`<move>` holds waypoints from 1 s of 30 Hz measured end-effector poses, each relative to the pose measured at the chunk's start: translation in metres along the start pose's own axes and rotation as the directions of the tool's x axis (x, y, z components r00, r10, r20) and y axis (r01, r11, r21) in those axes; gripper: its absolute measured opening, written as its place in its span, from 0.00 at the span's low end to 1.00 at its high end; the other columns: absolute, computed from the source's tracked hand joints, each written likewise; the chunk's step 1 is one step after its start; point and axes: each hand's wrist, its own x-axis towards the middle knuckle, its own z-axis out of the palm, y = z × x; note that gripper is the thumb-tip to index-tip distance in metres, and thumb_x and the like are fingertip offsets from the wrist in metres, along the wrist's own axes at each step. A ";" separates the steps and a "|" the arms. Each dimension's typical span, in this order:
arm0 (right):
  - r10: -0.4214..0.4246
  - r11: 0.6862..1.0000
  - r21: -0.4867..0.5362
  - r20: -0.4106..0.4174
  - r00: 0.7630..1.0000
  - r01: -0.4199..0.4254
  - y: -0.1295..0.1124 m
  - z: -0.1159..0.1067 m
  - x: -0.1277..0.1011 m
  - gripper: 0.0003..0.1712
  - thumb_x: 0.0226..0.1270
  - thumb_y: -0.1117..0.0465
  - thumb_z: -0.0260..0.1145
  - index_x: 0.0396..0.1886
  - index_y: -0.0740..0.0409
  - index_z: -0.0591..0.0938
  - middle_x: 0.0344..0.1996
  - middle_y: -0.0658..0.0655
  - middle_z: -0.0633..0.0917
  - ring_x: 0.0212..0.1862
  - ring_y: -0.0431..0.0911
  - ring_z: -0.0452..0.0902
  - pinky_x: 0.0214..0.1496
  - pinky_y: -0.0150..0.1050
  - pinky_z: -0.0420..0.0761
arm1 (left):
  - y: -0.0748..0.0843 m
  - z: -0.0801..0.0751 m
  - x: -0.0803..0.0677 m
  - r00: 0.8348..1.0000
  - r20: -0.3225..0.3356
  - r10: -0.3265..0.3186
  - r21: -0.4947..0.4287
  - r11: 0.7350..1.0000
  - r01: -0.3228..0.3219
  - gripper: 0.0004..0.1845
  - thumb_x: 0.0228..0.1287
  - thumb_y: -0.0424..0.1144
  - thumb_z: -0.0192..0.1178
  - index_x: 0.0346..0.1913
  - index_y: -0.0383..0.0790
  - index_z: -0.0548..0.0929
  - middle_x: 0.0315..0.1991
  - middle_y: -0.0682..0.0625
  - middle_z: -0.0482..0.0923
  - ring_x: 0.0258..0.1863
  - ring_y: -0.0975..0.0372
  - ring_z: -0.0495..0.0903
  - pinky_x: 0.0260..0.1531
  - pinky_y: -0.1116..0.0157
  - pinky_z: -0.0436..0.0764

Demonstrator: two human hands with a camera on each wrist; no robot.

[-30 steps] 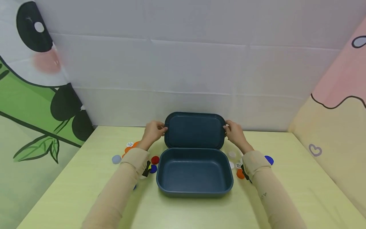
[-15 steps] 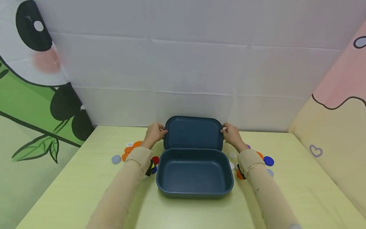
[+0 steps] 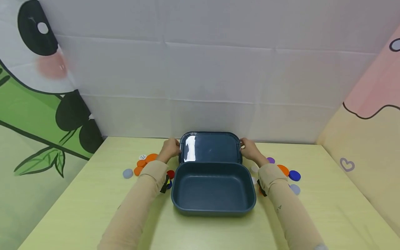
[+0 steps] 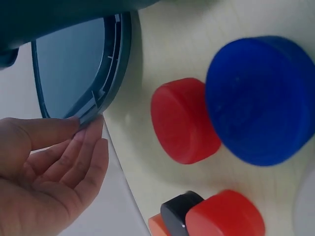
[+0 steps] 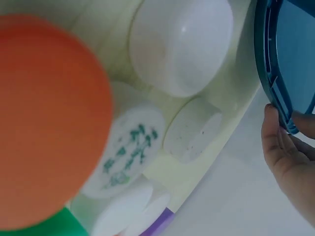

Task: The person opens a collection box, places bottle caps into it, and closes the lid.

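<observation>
A dark blue lid (image 3: 212, 147) stands tilted behind a matching open box (image 3: 214, 189) on the pale table. My left hand (image 3: 169, 150) pinches the lid's left edge between thumb and fingers, which the left wrist view shows closely. At the opposite edge my right hand (image 3: 251, 151) pinches the lid in the same way. In the right wrist view, thumb and fingertips meet at the lid's rim (image 5: 275, 73). The lid's lower edge is hidden behind the box, whose inside holds nothing.
Bottle caps lie on both sides of the box, among them orange caps (image 3: 151, 157), a red cap (image 4: 184, 120), a blue cap (image 4: 261, 101) and a white cap (image 5: 182, 44). A white cloth wall (image 3: 215, 76) rises behind the table.
Both hands have lowered the lid's top edge and tilted it back, so it looks shorter and now shows a bright reflection. The box has stayed in place.
</observation>
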 end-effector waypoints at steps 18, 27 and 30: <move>0.125 0.992 0.006 0.199 0.972 -0.128 -0.002 0.009 -0.006 0.36 0.62 0.58 0.60 0.65 0.70 0.58 0.53 0.70 0.75 0.54 0.56 0.73 0.46 0.45 0.78 | 0.065 -0.036 -0.063 0.988 0.105 -0.112 0.089 0.991 0.103 0.06 0.48 0.25 0.54 0.18 0.34 0.75 0.16 0.50 0.69 0.18 0.61 0.62 0.19 0.70 0.64; 0.216 0.975 0.011 0.204 0.955 -0.223 -0.100 -0.020 -0.051 0.34 0.62 0.67 0.54 0.65 0.75 0.55 0.57 0.76 0.69 0.60 0.64 0.65 0.58 0.54 0.71 | 0.082 -0.049 -0.086 0.991 0.121 -0.052 0.076 0.996 0.043 0.23 0.49 0.24 0.49 0.07 0.46 0.55 0.08 0.57 0.46 0.12 0.67 0.45 0.14 0.73 0.50; 0.219 0.974 0.009 0.204 0.954 -0.226 -0.120 -0.025 -0.062 0.33 0.63 0.69 0.52 0.65 0.77 0.54 0.57 0.78 0.68 0.61 0.66 0.63 0.59 0.55 0.70 | 0.071 -0.041 -0.075 0.990 0.132 -0.054 0.082 0.996 0.044 0.22 0.51 0.26 0.50 0.08 0.47 0.55 0.10 0.57 0.46 0.12 0.67 0.45 0.14 0.73 0.49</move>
